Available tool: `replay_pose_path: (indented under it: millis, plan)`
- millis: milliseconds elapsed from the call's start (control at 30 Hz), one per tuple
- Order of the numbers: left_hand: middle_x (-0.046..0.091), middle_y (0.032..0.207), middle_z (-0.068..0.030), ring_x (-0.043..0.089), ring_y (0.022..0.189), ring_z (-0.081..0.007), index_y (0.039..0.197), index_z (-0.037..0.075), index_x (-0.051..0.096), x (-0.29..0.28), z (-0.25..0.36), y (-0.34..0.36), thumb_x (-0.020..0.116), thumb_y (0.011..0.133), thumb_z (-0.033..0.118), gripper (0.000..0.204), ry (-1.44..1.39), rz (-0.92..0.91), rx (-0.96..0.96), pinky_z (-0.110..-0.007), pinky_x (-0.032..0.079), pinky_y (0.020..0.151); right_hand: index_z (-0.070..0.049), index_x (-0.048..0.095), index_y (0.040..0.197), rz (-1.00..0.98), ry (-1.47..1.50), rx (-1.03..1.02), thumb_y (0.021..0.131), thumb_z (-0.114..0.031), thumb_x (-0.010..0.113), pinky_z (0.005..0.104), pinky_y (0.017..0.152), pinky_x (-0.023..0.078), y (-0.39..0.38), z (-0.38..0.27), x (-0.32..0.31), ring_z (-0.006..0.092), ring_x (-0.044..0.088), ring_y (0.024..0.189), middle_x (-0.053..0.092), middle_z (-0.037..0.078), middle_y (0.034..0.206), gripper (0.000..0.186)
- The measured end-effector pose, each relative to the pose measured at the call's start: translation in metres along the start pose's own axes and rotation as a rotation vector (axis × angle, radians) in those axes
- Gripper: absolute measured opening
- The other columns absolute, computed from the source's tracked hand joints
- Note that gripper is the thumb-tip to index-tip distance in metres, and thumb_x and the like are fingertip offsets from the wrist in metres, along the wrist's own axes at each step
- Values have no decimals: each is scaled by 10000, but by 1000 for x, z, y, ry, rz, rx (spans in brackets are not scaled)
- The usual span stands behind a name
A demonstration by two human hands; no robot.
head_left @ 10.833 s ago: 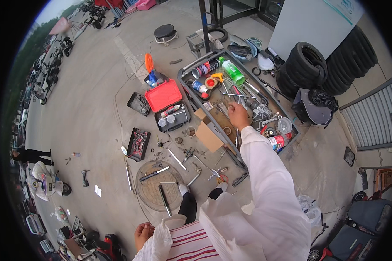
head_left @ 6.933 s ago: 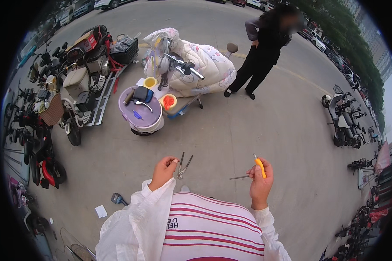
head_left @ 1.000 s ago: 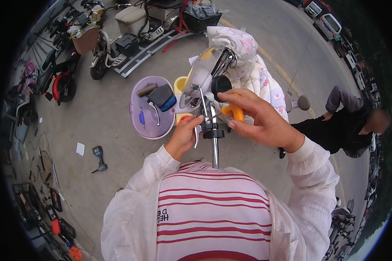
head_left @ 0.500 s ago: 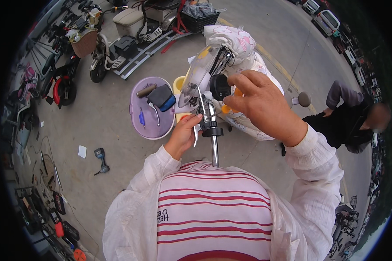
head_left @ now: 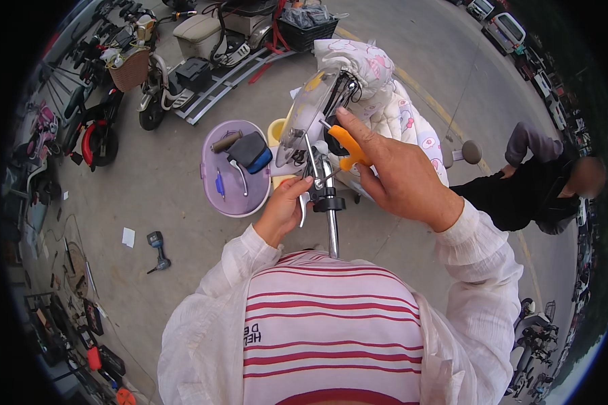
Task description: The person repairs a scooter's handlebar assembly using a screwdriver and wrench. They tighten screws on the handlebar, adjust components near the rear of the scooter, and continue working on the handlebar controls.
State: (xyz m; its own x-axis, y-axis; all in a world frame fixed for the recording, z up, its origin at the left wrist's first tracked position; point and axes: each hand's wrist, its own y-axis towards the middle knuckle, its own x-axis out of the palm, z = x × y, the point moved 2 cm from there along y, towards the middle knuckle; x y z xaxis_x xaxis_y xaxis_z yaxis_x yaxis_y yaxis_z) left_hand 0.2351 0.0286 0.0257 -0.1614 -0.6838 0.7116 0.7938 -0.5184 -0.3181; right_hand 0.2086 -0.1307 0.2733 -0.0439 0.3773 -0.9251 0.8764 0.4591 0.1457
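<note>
My right hand [head_left: 402,172] is closed on a T-handled hex key with an orange handle [head_left: 348,147]. A short metal end sticks out of the handle's top, and its thin shaft runs down-left to the brake lever clamp on the chrome handlebar [head_left: 333,233]. Whether the tip sits in a screw is too small to tell. My left hand [head_left: 284,210] grips the silver brake lever [head_left: 304,208] at its bracket, thumb on top and the other fingers partly hidden. A clear windshield [head_left: 307,118] and a quilted white cover [head_left: 419,138] are on the scooter's front.
A purple tub [head_left: 208,185] left of the scooter holds a loose lever, a grip and a blue-black item. A cordless drill [head_left: 158,250] lies on the ground. Parked scooters [head_left: 152,94] stand at the far left; a person [head_left: 520,192] is at the right.
My right hand has turned and shifted slightly down, bringing the orange handle round into fuller view. The left hand stays on the brake lever. The person at right has shifted slightly.
</note>
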Motion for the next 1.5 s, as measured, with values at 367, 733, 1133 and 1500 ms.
replay_pose_path:
  millis: [367, 733, 1133, 1500]
  plan:
    - [656, 1030, 1, 579, 975, -118, 1107, 108, 634, 1, 1, -3, 569, 965, 276, 229, 26, -11, -24, -384, 438, 878, -83, 685, 1098, -48, 288, -188, 795, 28, 630, 332, 737, 495, 4, 16, 4, 253, 572, 938, 550, 138, 1091, 328]
    - [669, 959, 13, 614, 886, -92, 1046, 114, 621, 2, 0, 0, 624, 933, 246, 174, -33, 12, -25, -319, 461, 782, -39, 475, 1378, -142, 850, 317, 868, 34, 603, 316, 1004, 463, -8, 3, 4, 265, 621, 1054, 581, 141, 1224, 531]
    - [664, 986, 4, 617, 887, -105, 1098, 90, 607, 7, 5, -4, 619, 938, 229, 212, -1, 8, 4, -313, 480, 756, -113, 651, 1093, 59, -449, -268, 702, -6, 687, 380, 720, 491, 7, -1, -14, 266, 615, 848, 599, 104, 899, 407]
    - [535, 1018, -95, 562, 893, -193, 1221, 42, 544, 30, 25, -26, 735, 806, 105, 461, 1063, 336, 721, -317, 476, 772, -81, 583, 1216, 40, -108, -28, 813, -2, 620, 361, 705, 485, -6, 4, 2, 293, 598, 819, 571, 110, 874, 412]
